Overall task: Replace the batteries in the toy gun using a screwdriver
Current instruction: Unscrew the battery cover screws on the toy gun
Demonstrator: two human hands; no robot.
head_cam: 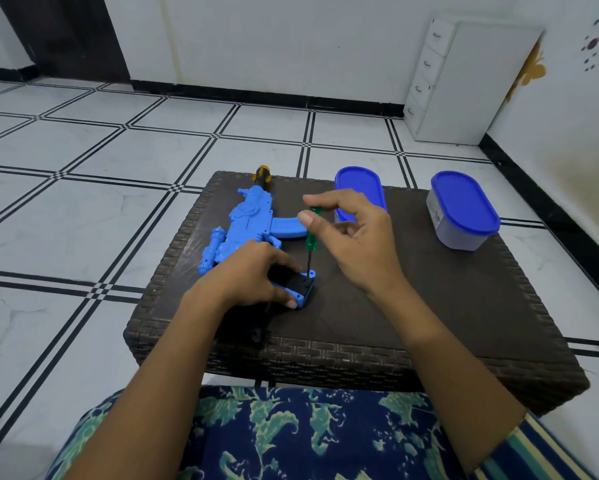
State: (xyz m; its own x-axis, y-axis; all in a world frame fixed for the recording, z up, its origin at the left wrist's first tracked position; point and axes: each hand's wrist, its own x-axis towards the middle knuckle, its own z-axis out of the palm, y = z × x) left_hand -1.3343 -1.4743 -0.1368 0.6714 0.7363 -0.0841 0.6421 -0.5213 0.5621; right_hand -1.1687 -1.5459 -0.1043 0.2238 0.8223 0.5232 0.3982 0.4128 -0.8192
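Note:
A blue toy gun [253, 220] with a yellow and black muzzle lies on a dark woven table [429, 306], barrel pointing away from me. My left hand [253, 275] grips its stock end near me, where a black cover panel sits in the blue shell. A green-handled screwdriver [311, 233] stands nearly upright, its dark tip on the right edge of that panel. My right hand [356, 237] pinches the handle's top between thumb and fingertips. A black strap hangs from the gun over the table's front edge.
Two grey containers with blue lids stand at the table's back: one [358, 188] just behind my right hand, another [464, 209] at the far right. A white drawer cabinet [464, 81] stands by the wall. The floor is tiled white.

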